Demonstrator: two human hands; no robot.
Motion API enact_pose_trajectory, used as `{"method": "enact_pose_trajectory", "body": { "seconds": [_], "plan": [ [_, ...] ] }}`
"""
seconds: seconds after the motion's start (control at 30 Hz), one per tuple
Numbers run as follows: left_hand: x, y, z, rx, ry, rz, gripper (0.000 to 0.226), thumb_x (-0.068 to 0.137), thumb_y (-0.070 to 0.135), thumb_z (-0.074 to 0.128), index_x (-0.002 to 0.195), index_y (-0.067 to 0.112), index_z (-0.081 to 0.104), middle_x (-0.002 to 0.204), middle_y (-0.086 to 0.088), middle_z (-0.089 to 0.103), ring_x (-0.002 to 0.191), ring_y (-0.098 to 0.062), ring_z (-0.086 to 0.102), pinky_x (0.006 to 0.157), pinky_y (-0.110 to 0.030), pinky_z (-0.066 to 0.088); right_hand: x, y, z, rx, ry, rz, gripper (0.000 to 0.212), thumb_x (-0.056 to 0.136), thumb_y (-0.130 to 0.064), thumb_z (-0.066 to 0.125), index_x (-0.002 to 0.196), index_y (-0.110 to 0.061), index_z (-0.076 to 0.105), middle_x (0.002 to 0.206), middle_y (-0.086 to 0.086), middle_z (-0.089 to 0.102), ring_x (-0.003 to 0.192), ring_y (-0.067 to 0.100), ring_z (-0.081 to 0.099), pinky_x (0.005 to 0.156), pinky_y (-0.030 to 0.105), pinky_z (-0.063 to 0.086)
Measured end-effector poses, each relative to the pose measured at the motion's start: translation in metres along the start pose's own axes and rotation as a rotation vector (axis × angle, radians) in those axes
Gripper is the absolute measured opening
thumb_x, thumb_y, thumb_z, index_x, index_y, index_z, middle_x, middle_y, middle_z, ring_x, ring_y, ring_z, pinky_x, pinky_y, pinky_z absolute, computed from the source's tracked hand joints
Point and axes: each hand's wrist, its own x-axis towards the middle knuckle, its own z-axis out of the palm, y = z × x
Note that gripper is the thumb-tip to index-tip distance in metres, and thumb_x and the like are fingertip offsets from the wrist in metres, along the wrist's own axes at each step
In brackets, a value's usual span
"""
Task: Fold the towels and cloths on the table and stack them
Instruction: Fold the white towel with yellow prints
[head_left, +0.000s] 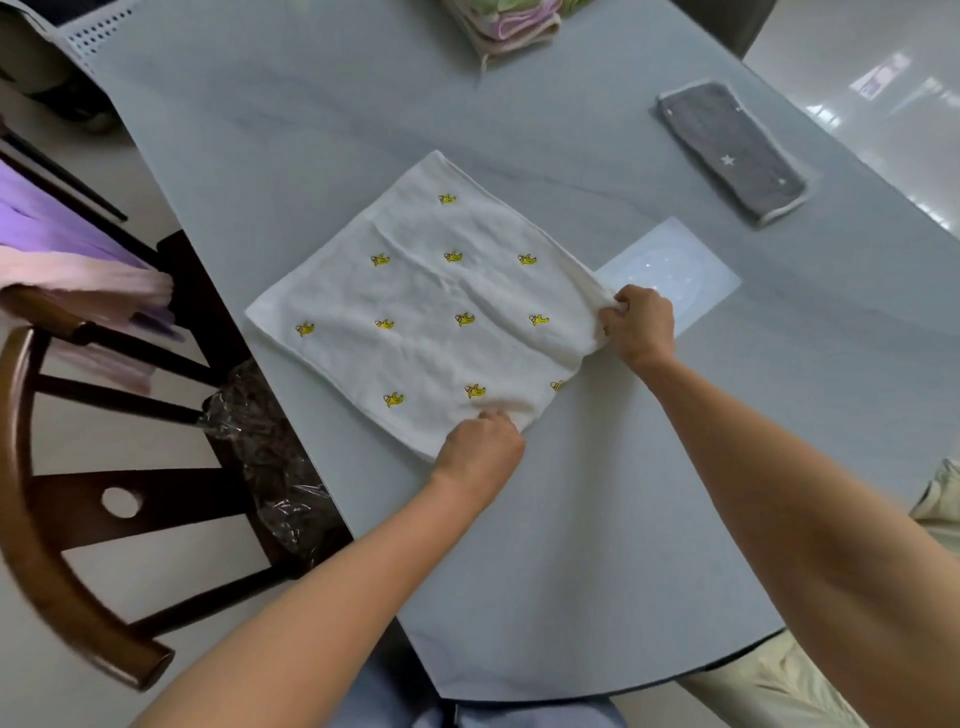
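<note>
A white square terry towel with small yellow banana prints (436, 312) lies mid-table on the grey-blue tabletop (597, 545). The left hand (480, 449) pinches its near corner; the right hand (638, 323) grips its right corner (slightly lifted). A folded dark grey cloth (732, 150) lies far right.

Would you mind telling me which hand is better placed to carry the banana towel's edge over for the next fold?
Right, probably. The right hand already grips a lifted corner of the white banana towel, while the left hand grips the near corner low against the table.
</note>
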Motion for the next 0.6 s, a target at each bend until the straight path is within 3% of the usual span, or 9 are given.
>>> {"method": "enact_pose_trajectory", "body": {
  "seconds": [0.07, 0.1, 0.17, 0.27, 0.4, 0.6],
  "plan": [
    [-0.002, -0.004, -0.019, -0.045, -0.153, 0.090, 0.024, 0.062, -0.001, 0.077, 0.085, 0.002, 0.069, 0.086, -0.015, 0.067, 0.078, -0.026, 0.069, 0.060, -0.029, 0.052, -0.009, 0.006, -0.004, -0.096, 0.030, 0.049, 0.012, 0.078, -0.006, 0.049, 0.077, 0.005, 0.053, 0.076, 0.016, 0.052, 0.071, 0.032, 0.045, 0.058, 0.032, 0.032],
    [0.000, -0.004, -0.019, -0.054, -0.177, 0.114, 0.027, 0.077, -0.008, 0.062, 0.103, 0.000, 0.065, 0.106, -0.016, 0.064, 0.099, -0.029, 0.064, 0.076, -0.033, 0.051, -0.015, 0.011, -0.007, -0.147, 0.035, 0.057, 0.011, 0.080, -0.007, 0.049, 0.078, 0.003, 0.053, 0.080, 0.019, 0.055, 0.074, 0.035, 0.048, 0.060, 0.033, 0.032],
    [0.001, -0.006, -0.021, -0.051, -0.225, 0.104, 0.035, 0.086, -0.012, 0.047, 0.117, -0.001, 0.058, 0.123, -0.015, 0.056, 0.115, -0.031, 0.056, 0.087, -0.035, 0.047, -0.029, 0.028, -0.017, -0.236, 0.040, 0.075, 0.013, 0.085, -0.011, 0.050, 0.080, 0.000, 0.055, 0.089, 0.023, 0.059, 0.082, 0.040, 0.053, 0.063, 0.034, 0.033],
    [-0.001, -0.006, -0.019, -0.022, -0.276, 0.052, 0.040, 0.089, -0.011, 0.044, 0.126, -0.002, 0.052, 0.130, -0.015, 0.050, 0.123, -0.033, 0.048, 0.096, -0.039, 0.043, -0.057, 0.060, -0.040, -0.368, 0.032, 0.131, 0.024, 0.090, -0.020, 0.049, 0.092, 0.002, 0.059, 0.100, 0.028, 0.060, 0.094, 0.044, 0.056, 0.068, 0.037, 0.037],
    [0.001, -0.012, -0.015, 0.041, -0.273, 0.012, 0.048, 0.089, -0.005, 0.049, 0.136, 0.001, 0.041, 0.138, -0.015, 0.043, 0.131, -0.030, 0.038, 0.109, -0.042, 0.027, -0.104, 0.081, -0.055, -0.494, -0.008, 0.161, 0.030, 0.093, -0.024, 0.042, 0.097, -0.001, 0.061, 0.103, 0.026, 0.062, 0.094, 0.041, 0.059, 0.069, 0.036, 0.038],
    [-0.002, -0.013, -0.007, 0.126, -0.311, 0.023, 0.038, 0.090, -0.003, 0.044, 0.125, 0.009, 0.055, 0.129, -0.006, 0.055, 0.123, -0.023, 0.049, 0.118, -0.047, 0.007, -0.166, 0.083, -0.057, -0.505, -0.089, 0.301, 0.027, 0.093, -0.022, 0.041, 0.098, -0.005, 0.062, 0.105, 0.018, 0.065, 0.096, 0.036, 0.061, 0.068, 0.031, 0.035]
  ]
}}
